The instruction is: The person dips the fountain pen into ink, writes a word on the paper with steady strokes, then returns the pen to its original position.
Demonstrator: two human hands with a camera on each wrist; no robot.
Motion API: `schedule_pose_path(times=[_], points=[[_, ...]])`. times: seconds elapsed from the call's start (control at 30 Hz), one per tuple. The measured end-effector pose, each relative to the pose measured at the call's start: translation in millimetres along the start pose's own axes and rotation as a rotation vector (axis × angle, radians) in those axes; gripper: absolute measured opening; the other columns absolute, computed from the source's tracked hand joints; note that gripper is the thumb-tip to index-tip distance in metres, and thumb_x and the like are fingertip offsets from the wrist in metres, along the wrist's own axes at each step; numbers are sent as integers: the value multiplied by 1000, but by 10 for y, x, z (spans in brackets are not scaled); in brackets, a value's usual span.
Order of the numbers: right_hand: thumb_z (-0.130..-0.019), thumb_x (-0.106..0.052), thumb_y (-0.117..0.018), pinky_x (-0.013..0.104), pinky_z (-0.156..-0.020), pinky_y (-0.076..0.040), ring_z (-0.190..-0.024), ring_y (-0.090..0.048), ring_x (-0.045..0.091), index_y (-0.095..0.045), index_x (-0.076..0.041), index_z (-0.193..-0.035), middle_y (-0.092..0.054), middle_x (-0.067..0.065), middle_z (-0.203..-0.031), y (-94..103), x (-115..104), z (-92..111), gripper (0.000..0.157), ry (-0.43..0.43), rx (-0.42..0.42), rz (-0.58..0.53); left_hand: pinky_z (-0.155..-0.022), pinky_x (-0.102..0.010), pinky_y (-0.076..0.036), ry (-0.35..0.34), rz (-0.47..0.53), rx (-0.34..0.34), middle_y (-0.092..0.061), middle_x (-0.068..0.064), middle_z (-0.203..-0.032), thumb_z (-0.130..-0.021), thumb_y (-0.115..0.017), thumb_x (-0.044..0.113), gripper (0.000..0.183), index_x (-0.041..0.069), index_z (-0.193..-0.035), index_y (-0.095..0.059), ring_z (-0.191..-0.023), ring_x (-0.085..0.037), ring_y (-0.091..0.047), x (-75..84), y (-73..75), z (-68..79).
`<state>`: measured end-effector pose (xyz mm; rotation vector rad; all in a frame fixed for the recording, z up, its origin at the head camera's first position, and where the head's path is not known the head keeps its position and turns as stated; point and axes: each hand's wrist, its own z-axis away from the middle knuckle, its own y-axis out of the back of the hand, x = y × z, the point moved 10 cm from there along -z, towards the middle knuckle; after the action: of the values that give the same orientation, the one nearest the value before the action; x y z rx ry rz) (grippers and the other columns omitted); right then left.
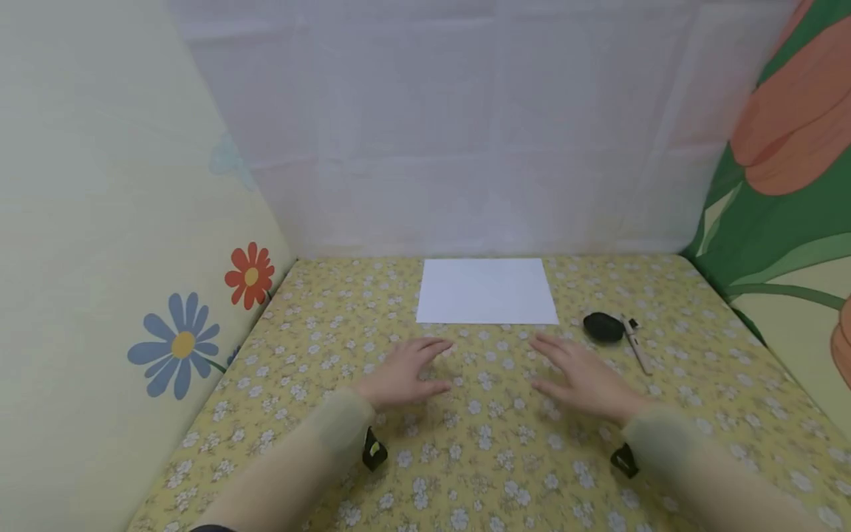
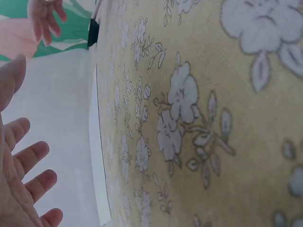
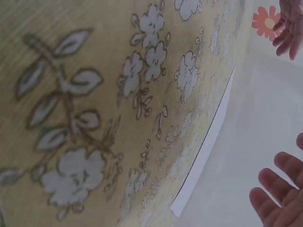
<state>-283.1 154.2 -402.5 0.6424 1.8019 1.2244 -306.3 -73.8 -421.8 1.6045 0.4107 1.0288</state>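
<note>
My left hand hovers over the flowered tablecloth, fingers extended and thumb apart, with nothing in it. Opposite it, my right hand is held the same way, palm facing inward and holding nothing. A white sheet of paper lies flat beyond both hands, near the back of the table. To the right of the paper sits a black rounded object, just past my right hand. Beside that lies a slim pale pen-like tool with a small black piece at its far end.
The yellow tablecloth with white flowers covers the whole table. A white cloth hangs behind the table. Painted flower walls stand at both sides, with a blue flower on the left. Each wrist wears a small black device.
</note>
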Motion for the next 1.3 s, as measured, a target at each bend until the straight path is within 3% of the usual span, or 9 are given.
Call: schedule_pose_path(times=[0.23, 0.43, 0.6, 0.83, 1.1, 1.3], points=[[-95, -41, -59, 59, -107, -29, -135, -35, 39, -33, -8, -150, -36, 17, -150, -72, 247, -139, 69, -162, 6, -141, -109, -57, -27, 207, 204, 86, -30, -10, -154, -94, -59, 45, 67, 25, -152, -31, -140, -34, -28, -282, 30, -115], [-94, -61, -46, 63, -106, -27, -137, -30, 43, -25, -8, -153, -30, 21, -153, -141, 471, -196, 83, -316, -6, -290, -107, -54, -33, 320, 285, 149, -34, -13, -151, -96, -58, 43, 64, 14, -149, -37, -137, -35, -33, -440, 57, -184], [-95, -58, -47, 62, -103, -32, -135, -32, 44, -20, -6, -154, -29, 25, -151, -181, 639, -230, 83, -398, 17, -395, -101, -51, -41, 411, 425, 181, -37, -12, -150, -95, -59, 43, 65, 12, -148, -37, -131, -33, -43, -571, 33, -234], [-98, -49, -48, 60, -104, -33, -135, -31, 44, -17, -2, -153, -27, 26, -152, -200, 825, -324, 78, -495, 57, -463, -104, -51, -38, 499, 607, 237, -38, -16, -149, -96, -57, 42, 66, 9, -148, -36, -131, -35, -41, -715, 18, -318], [-101, -39, -46, 57, -106, -32, -134, -33, 43, -16, -1, -153, -27, 25, -152, -232, 1030, -399, 72, -610, 86, -547, -99, -52, -42, 594, 745, 268, -35, -15, -150, -96, -57, 42, 65, 11, -149, -35, -131, -36, -42, -879, -46, -373], [-101, -37, -44, 55, -110, -27, -137, -29, 43, -16, 1, -152, -26, 25, -153, -274, 1093, -452, 70, -669, 90, -563, -105, -49, -38, 690, 744, 302, -37, -13, -150, -95, -58, 42, 66, 10, -148, -36, -133, -32, -40, -1106, -117, -450]])
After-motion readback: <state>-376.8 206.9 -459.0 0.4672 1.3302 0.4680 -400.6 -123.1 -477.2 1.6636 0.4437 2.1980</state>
